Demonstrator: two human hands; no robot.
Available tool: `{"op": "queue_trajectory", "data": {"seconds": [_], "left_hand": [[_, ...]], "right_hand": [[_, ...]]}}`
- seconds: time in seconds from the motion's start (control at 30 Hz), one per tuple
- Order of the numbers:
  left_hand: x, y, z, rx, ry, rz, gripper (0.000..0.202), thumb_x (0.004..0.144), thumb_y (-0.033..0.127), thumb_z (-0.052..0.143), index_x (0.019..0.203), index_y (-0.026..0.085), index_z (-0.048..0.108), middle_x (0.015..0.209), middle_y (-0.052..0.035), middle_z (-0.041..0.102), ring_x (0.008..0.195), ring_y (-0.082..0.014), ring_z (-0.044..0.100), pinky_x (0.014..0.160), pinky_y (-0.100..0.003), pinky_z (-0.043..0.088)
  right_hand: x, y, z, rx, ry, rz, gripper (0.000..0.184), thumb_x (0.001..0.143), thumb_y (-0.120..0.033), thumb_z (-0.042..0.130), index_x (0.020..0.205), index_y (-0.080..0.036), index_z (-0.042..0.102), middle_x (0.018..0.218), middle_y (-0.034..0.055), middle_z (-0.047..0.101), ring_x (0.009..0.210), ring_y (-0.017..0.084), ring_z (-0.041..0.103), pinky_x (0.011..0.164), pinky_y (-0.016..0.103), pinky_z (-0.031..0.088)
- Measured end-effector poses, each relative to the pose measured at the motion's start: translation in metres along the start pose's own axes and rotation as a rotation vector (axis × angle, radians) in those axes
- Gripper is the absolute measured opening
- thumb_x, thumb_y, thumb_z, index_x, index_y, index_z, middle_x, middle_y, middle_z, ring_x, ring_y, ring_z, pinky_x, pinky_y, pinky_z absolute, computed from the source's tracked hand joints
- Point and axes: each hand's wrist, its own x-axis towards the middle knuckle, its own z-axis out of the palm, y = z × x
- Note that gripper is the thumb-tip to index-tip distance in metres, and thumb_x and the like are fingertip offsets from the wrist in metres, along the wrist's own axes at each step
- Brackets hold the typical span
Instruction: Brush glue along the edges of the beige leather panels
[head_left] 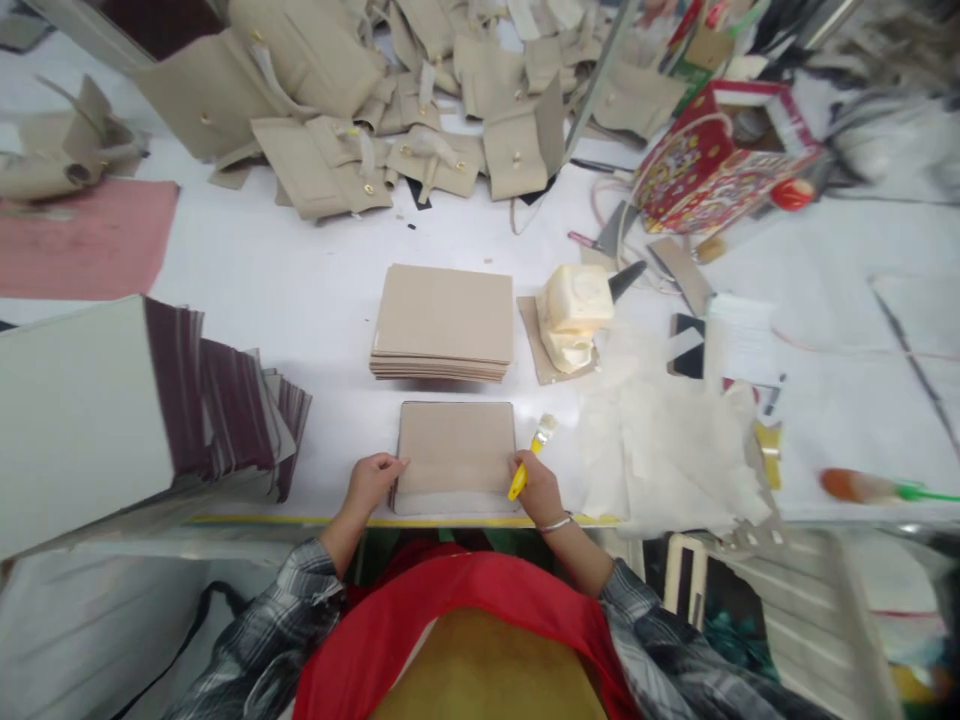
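A flat tan rectangular panel (456, 450) lies in front of me at the table's near edge, with a paler strip along its lower side. My left hand (371, 482) is closed on the panel's left edge, thumb and finger pinching it. At the opposite edge, my right hand (537, 488) is closed round a paintbrush (540, 436) with a yellow handle, its pale bristles pointing away from me. Fingers of that hand also touch the panel's right side. Just beyond lies a neat stack of similar tan panels (446, 312).
Right of the stack, a cream plastic container (576, 305) stands on a tan scrap. Maroon-edged boards (217, 390) are piled at the left. Beige leather pieces with flaps (322, 165) cover the back. A red patterned box (720, 160) and pale sheets (675, 450) are at the right.
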Motion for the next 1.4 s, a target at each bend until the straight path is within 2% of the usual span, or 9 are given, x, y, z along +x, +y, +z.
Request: {"op": "queue_trajectory", "data": {"seconds": [0.27,0.5,0.67,0.83,0.9,0.97,1.1,1.27,1.4], "left_hand": [[0.001,0.007,-0.001,0.023,-0.002,-0.037,0.039,0.061,0.053,0.061,0.050,0.018,0.049,0.040,0.0027,0.046,0.039,-0.0092,0.040,0.038,-0.020,0.030],[0.008,0.002,0.003,0.037,-0.015,-0.022,0.036,0.062,0.051,0.060,0.052,0.018,0.051,0.038,0.0047,0.044,0.039,-0.0093,0.039,0.040,-0.021,0.030],[0.011,0.007,-0.002,0.264,0.006,0.106,0.031,0.068,0.045,0.055,0.053,0.018,0.055,0.043,0.0032,0.049,0.046,-0.0116,0.045,0.047,-0.023,0.032],[0.011,0.018,-0.013,0.394,0.013,0.110,0.027,0.066,0.040,0.061,0.052,0.018,0.057,0.051,-0.0001,0.055,0.053,-0.0143,0.050,0.054,-0.025,0.034],[0.010,0.021,-0.018,0.497,0.047,0.131,0.026,0.065,0.041,0.064,0.057,0.017,0.059,0.057,-0.0019,0.057,0.058,-0.0160,0.052,0.058,-0.026,0.036],[0.008,0.024,-0.020,0.565,0.086,0.190,0.026,0.064,0.039,0.067,0.073,0.015,0.063,0.070,-0.0045,0.061,0.066,-0.0171,0.055,0.062,-0.027,0.039],[-0.002,0.027,-0.014,0.479,0.120,0.265,0.037,0.071,0.026,0.062,0.105,0.013,0.059,0.096,-0.0085,0.061,0.075,-0.0145,0.056,0.074,-0.026,0.044],[-0.014,0.030,-0.005,0.437,0.130,0.278,0.035,0.076,0.018,0.053,0.110,0.013,0.059,0.102,-0.0101,0.058,0.075,-0.0136,0.057,0.083,-0.028,0.044],[-0.013,0.024,-0.002,0.385,0.156,0.269,0.034,0.075,0.020,0.054,0.107,0.014,0.061,0.101,-0.0101,0.060,0.079,-0.0162,0.058,0.084,-0.030,0.045]], "right_hand": [[0.000,-0.002,-0.002,-0.084,-0.001,0.001,0.020,0.089,-0.028,0.038,0.088,-0.017,0.055,0.069,0.0038,0.060,0.066,0.016,0.058,0.063,0.025,0.041],[0.003,-0.002,-0.002,-0.109,-0.027,-0.021,0.017,0.087,-0.024,0.040,0.088,-0.017,0.055,0.071,0.0040,0.061,0.067,0.016,0.058,0.062,0.024,0.039],[0.008,-0.009,-0.001,-0.266,-0.096,-0.004,0.015,0.088,-0.026,0.041,0.092,-0.018,0.053,0.069,0.0028,0.061,0.063,0.016,0.058,0.055,0.025,0.033],[0.016,-0.021,-0.018,-0.442,-0.179,0.073,0.020,0.087,-0.036,0.044,0.094,-0.019,0.050,0.068,0.0033,0.060,0.058,0.016,0.057,0.049,0.025,0.024],[0.019,-0.024,-0.027,-0.475,-0.181,0.118,0.030,0.084,-0.045,0.049,0.097,-0.018,0.048,0.069,0.0044,0.060,0.059,0.017,0.057,0.048,0.025,0.023],[0.021,-0.026,-0.032,-0.470,-0.140,0.123,0.038,0.082,-0.050,0.051,0.099,-0.017,0.047,0.073,0.0059,0.060,0.063,0.018,0.057,0.050,0.025,0.026],[0.017,-0.030,-0.027,-0.399,-0.052,0.070,0.034,0.084,-0.044,0.051,0.101,-0.015,0.047,0.080,0.0077,0.059,0.069,0.017,0.056,0.054,0.025,0.030],[0.007,-0.034,-0.012,-0.345,-0.051,0.051,0.021,0.088,-0.032,0.046,0.100,-0.015,0.050,0.080,0.0079,0.056,0.070,0.017,0.053,0.059,0.026,0.033],[0.000,-0.029,-0.009,-0.299,-0.043,0.065,0.017,0.089,-0.022,0.042,0.102,-0.015,0.051,0.081,0.0076,0.056,0.073,0.017,0.052,0.063,0.026,0.035]]}}
